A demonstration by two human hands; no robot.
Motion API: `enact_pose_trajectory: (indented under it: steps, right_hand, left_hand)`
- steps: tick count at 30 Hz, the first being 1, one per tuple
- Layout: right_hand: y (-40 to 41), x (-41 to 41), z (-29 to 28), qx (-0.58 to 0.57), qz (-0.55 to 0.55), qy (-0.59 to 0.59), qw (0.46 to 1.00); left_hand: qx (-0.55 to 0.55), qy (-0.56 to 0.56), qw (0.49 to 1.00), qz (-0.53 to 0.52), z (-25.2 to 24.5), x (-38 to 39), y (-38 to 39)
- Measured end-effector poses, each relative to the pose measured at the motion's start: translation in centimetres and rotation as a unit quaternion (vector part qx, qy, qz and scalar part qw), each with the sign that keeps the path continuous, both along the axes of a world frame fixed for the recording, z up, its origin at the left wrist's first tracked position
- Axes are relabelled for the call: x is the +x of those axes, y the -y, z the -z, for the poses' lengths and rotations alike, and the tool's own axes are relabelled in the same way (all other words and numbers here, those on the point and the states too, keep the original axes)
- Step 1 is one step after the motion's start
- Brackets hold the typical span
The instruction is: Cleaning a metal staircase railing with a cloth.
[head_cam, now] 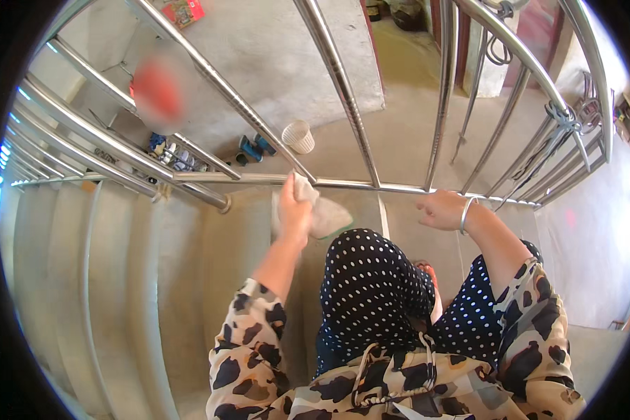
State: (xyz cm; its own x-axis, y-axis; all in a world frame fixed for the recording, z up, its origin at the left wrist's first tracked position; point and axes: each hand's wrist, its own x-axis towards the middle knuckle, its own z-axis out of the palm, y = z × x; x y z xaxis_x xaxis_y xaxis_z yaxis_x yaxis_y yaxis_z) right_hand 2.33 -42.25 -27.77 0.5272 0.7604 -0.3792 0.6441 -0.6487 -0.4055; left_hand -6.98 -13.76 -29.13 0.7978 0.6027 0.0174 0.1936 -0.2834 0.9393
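Note:
A pale cloth [332,216] with a green edge is bunched in my left hand [295,212], against the bottom rail [262,179] of a stainless steel stair railing. The rest of the cloth hangs beside my knee. My right hand [443,210], with a silver bangle [468,215] at the wrist, is at the same rail further right. Its fingers are loosely curled and partly spread, with nothing seen in them. Whether it touches the rail is hard to tell. Steel balusters [346,94] slant up from the rail in front of me.
Stairs [115,294] lie to the left. Beyond the railing, on the floor below, are a white basket [298,137], blue shoes [251,148] and a shoe rack [176,157]. Cords [562,119] are tied to the railing at right. A blurred red thing is at upper left.

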Motion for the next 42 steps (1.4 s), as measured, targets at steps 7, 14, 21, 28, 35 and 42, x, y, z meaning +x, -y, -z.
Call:
enact_pose_trajectory:
  steps: [7,14,21,28,35,42]
  right_hand:
    - [1.9,1.0,1.8,0.025,0.026,0.019,0.999]
    - [0.6,0.4,1.0,0.007,-0.006,0.007,1.000]
    - [0.6,0.9,2.3,-0.021,0.003,0.001,1.000]
    - [1.9,1.3,1.2,-0.027,0.039,-0.007,0.999]
    - [0.5,0.7,1.3,-0.007,0.020,-0.012,1.000]
    - [2.4,0.7,1.2,-0.004,0.048,-0.006,0.999]
  left_hand:
    - [-0.101,0.298,0.948,0.053,-18.7,4.1,1.2]
    - [0.059,0.435,0.891,0.117,-32.8,5.9,-2.7]
    - [-0.007,0.418,0.908,0.002,-23.1,8.3,-1.3]
    - [-0.011,0.321,0.945,-0.062,-9.1,8.9,1.7]
    - [-0.050,0.228,0.972,-0.016,0.5,6.0,-0.8]
    - [-0.111,0.258,0.960,-0.013,-14.6,7.9,-1.6]
